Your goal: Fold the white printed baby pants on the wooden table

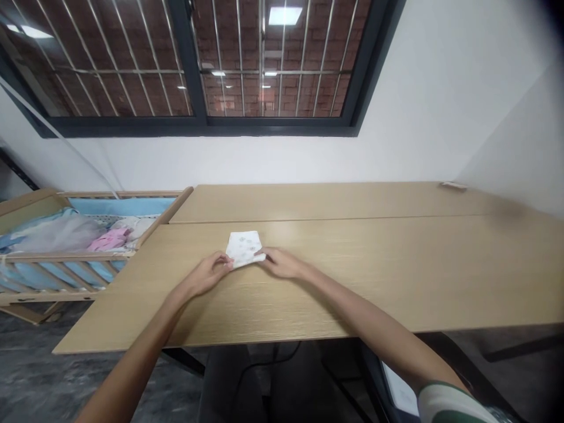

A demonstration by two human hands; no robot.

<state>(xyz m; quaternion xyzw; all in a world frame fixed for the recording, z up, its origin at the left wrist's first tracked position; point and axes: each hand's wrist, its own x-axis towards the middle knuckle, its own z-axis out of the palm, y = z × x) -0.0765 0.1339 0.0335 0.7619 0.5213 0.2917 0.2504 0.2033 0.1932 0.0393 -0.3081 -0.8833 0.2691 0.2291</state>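
Note:
A small folded white cloth [244, 248] with a faint print lies on the light wood tabletop [374, 276]. My left hand [205, 275] pinches the cloth's near left corner between its fingertips. From the other side, my right hand [282, 262] holds the near right corner. The two hands face each other across the cloth, with their forearms reaching in from the bottom of the view. The fingers hide the cloth's lower edge.
A wooden baby crib [70, 257] stands against the table's left side, holding blue padding and a pink garment [110, 239]. A seam crosses the tabletop. A small flat object [452, 185] sits at the far edge, below a wall and dark-framed window.

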